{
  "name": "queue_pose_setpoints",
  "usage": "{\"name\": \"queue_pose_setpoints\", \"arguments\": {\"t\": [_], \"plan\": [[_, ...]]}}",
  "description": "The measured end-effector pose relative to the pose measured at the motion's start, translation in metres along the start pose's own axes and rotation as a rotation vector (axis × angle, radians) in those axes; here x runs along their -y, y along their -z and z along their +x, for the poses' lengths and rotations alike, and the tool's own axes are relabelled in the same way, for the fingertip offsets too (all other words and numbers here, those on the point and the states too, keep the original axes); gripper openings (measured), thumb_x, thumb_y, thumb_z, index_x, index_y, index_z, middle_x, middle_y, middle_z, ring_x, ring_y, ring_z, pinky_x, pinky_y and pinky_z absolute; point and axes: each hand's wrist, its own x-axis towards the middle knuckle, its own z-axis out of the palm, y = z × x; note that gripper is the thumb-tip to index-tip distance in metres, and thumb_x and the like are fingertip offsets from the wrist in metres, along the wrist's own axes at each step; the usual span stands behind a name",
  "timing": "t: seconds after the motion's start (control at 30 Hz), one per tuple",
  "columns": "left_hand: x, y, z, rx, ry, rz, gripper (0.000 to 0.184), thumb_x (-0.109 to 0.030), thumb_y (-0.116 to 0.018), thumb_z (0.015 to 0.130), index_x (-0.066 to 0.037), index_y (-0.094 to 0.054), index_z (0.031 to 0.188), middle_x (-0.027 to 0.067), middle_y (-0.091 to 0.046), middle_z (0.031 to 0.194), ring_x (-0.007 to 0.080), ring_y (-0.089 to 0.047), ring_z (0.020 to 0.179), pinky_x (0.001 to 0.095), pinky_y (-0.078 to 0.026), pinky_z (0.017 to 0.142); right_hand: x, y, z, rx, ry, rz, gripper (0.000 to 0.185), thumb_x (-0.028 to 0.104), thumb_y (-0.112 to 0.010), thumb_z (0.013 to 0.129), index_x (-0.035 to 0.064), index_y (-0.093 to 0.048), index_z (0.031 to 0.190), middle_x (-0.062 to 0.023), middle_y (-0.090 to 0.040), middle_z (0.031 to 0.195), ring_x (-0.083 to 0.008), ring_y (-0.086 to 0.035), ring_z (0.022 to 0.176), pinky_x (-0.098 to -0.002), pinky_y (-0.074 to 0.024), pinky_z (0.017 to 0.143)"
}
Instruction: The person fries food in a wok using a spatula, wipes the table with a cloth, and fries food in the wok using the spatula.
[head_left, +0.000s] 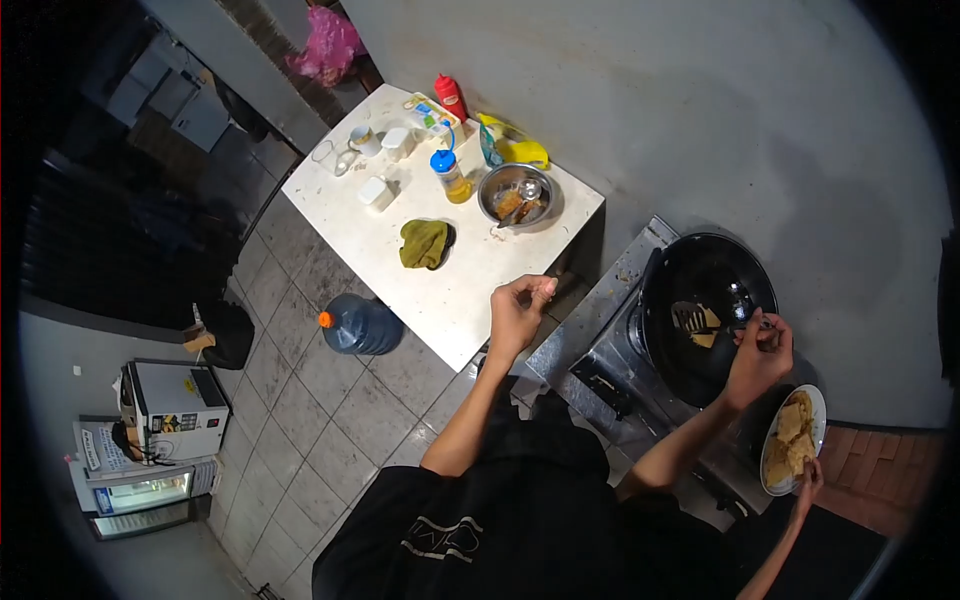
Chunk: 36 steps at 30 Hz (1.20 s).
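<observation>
My right hand (762,358) is closed round the handle of a slotted spatula (690,319). The spatula's head is down in a black wok (668,372) on the stove, against pale yellow pieces of food (706,338). My left hand (516,318) is raised near the table corner, left of the wok, with thumb and fingers pinched together. Whether anything small is between them I cannot make out. Beside the wok at lower right, another person's hand (810,484) touches the food on a white plate (823,425) of fried pieces.
The white table (440,320) holds a steel bowl (490,208) with a ladle, a blue-capped bottle (455,183), a green cloth (424,244), a red bottle (449,97) and white containers. A large water jug (362,325) stands on the floor. A grey wall rises behind the stove (590,375).
</observation>
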Motion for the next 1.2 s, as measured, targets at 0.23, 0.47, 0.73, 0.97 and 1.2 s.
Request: {"name": "queue_pose_setpoints", "arguments": {"t": [0.23,0.47,0.73,0.97,1.2], "plan": [[0.009,-0.003,0.001,0.034,-0.003,0.022,0.024,-0.019,-0.07,0.088,0.005,-0.07,0.09,0.0049,-0.067,0.073,0.0094,-0.057,0.07,0.0262,-0.047,0.071,-0.005,-0.004,-0.001,-0.009,-0.029,-0.033,0.009,0.001,-0.067,0.085,-0.0015,-0.059,0.091,0.0001,-0.051,0.061,-0.007,-0.054,0.052,-0.0214,-0.0451,0.049],[0.011,-0.029,0.002,0.097,-0.044,-0.033,0.021,-0.015,-0.068,0.09,0.006,-0.069,0.087,0.0024,-0.063,0.068,0.0068,-0.053,0.064,0.0223,-0.045,0.062,-0.011,0.0,0.003,-0.05,0.03,-0.119,0.007,0.006,-0.068,0.086,-0.0001,-0.064,0.088,0.0002,-0.05,0.06,-0.0063,-0.046,0.053,-0.0229,-0.0403,0.053],[0.001,-0.055,0.004,0.218,-0.068,-0.022,0.027,-0.021,-0.065,0.093,0.004,-0.069,0.084,0.0009,-0.062,0.068,0.0065,-0.05,0.066,0.024,-0.043,0.064,-0.027,0.007,0.001,0.074,0.105,-0.405,0.018,0.014,-0.061,0.092,-0.0036,-0.06,0.086,-0.0109,-0.06,0.068,-0.0162,-0.05,0.059,-0.032,-0.0435,0.059],[0.0,-0.084,0.022,0.265,-0.195,-0.089,0.018,-0.015,-0.065,0.093,0.002,-0.068,0.096,-0.0003,-0.061,0.074,0.0046,-0.051,0.069,0.0208,-0.044,0.064,-0.031,0.053,-0.016,-0.076,-0.132,-0.219,0.019,0.015,-0.058,0.093,-0.0036,-0.059,0.092,-0.0074,-0.061,0.064,-0.012,-0.057,0.05,-0.027,-0.045,0.048],[-0.003,-0.112,0.041,0.291,-0.237,0.152,0.028,-0.014,-0.073,0.084,0.002,-0.066,0.107,0.0093,-0.064,0.081,0.0144,-0.061,0.065,0.0272,-0.05,0.061,-0.046,0.058,-0.045,-0.064,-0.142,-0.057,0.014,0.01,-0.055,0.095,-0.0029,-0.057,0.095,-0.0065,-0.061,0.065,-0.0109,-0.062,0.057,-0.0259,-0.052,0.055]]}}
